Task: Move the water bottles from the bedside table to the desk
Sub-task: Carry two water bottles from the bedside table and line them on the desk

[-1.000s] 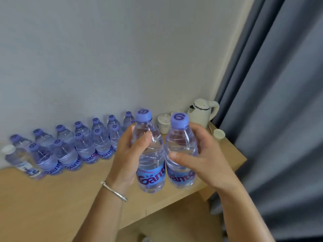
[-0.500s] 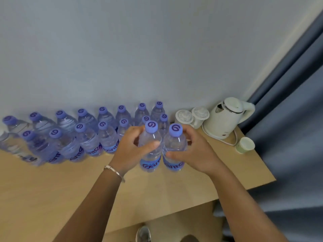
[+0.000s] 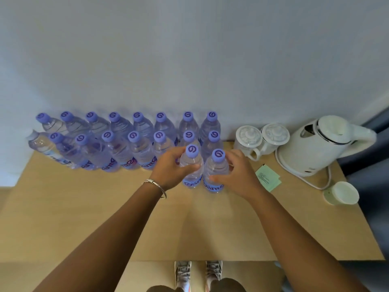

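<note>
Bottles stand in two rows [image 3: 134, 140] along the far edge of the desk [image 3: 210, 224], against the wall, purple caps up. One bottle with no purple cap [image 3: 40, 144] sits at the left end of the rows. Two further bottles stand upright just in front of the right end of the rows, touching each other. The left hand [image 3: 170, 169] is wrapped around the left bottle [image 3: 192, 167], thumb across its near face, fingers behind. The right hand [image 3: 237, 171] grasps the right bottle [image 3: 216, 171] in the same manner, thumb low on the label. Both bottle bases appear to rest on the desk surface. A bracelet [image 3: 155, 186] sits on the left wrist. To the right stand two lidded cups [image 3: 261, 138], a white kettle [image 3: 315, 144] on its base, green sachets [image 3: 268, 179] and a small white cup [image 3: 342, 192]. Shoes [image 3: 197, 272] show below the near desk edge.
</note>
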